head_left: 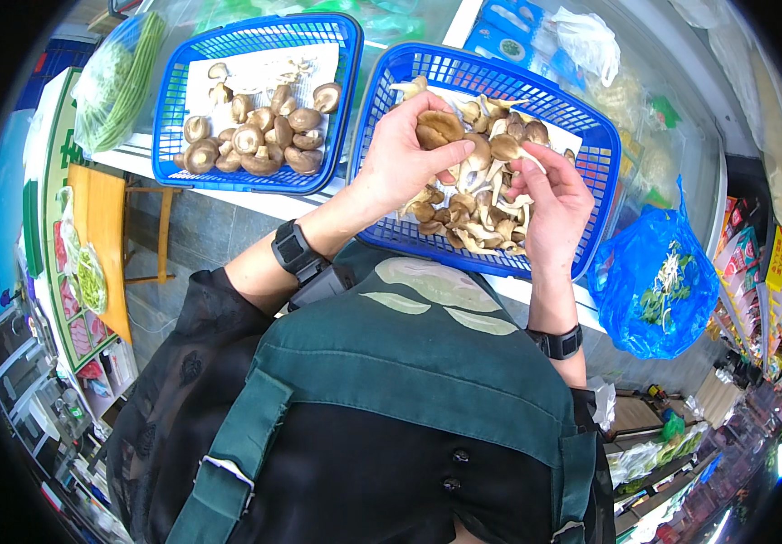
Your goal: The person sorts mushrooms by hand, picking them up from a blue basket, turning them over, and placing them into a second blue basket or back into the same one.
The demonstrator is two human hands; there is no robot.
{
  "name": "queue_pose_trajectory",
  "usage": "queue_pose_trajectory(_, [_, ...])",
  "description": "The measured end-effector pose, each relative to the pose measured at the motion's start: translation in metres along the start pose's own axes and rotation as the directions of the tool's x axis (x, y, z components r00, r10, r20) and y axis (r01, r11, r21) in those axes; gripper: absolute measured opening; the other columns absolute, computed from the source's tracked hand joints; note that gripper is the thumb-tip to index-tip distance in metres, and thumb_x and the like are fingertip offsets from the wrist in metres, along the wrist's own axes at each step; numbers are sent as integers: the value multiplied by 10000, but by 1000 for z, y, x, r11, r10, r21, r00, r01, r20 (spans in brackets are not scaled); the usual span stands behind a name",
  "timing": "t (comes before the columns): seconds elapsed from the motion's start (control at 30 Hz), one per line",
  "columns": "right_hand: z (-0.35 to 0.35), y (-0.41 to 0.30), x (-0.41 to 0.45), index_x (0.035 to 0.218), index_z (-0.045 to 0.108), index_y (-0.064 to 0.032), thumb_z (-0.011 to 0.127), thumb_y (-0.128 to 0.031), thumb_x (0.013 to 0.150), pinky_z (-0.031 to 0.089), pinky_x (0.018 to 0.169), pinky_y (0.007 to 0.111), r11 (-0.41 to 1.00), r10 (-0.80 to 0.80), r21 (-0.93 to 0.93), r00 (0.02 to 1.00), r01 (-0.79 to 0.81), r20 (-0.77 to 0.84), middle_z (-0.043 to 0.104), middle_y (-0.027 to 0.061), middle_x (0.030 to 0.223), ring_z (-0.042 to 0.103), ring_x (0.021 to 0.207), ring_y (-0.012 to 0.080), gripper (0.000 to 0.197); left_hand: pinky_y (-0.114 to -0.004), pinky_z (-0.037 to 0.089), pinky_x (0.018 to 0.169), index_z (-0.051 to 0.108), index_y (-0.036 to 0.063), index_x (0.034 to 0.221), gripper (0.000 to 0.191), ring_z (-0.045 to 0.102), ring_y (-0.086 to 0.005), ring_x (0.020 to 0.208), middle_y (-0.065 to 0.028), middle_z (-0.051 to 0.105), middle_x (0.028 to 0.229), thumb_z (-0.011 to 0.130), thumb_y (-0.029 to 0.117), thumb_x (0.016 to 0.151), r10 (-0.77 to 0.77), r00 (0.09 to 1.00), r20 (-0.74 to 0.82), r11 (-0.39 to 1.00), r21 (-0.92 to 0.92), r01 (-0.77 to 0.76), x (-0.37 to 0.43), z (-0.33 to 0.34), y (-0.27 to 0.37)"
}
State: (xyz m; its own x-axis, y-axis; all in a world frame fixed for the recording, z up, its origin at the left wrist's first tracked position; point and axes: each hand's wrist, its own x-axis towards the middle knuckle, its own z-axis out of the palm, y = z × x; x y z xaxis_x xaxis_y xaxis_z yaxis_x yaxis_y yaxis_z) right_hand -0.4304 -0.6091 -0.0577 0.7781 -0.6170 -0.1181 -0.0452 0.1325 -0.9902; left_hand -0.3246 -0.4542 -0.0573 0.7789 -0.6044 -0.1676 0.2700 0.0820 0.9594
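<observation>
Above a blue plastic basket (pixel 476 61) lined with white paper, my left hand (pixel 408 153) holds brown-capped oyster mushrooms (pixel 438 129) between thumb and fingers. My right hand (pixel 554 204) pinches the pale stem of a smaller mushroom (pixel 505 147) at the basket's right half. Loose oyster mushrooms (pixel 476 221) with brown caps and pale stems lie below and between both hands. To the left stands a second blue basket (pixel 245 182) holding shiitake mushrooms (pixel 248 139) and small pale mushroom pieces (pixel 282 75) on white paper.
Both baskets rest on a glass-topped chest freezer (pixel 207 194). A bag of long green vegetables (pixel 122 81) lies at its left end. A blue plastic bag with leafy greens (pixel 663 285) is on the right, near packaged snacks (pixel 745 251). A wooden folding table (pixel 102 224) stands at left.
</observation>
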Motion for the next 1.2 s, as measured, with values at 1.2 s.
queue_pose_trajectory(1.2, [25,7,-9,1024,587,-7,667,-97,840,523,556,240,999,-49,-2,982,50,183,642,60,819,626,644,104,219,-392,445,919,445,104,1279,364,526,-172,1115,-43,547,1209,541,192,938,-195,950,244,799,-522,298,-6,6,-24])
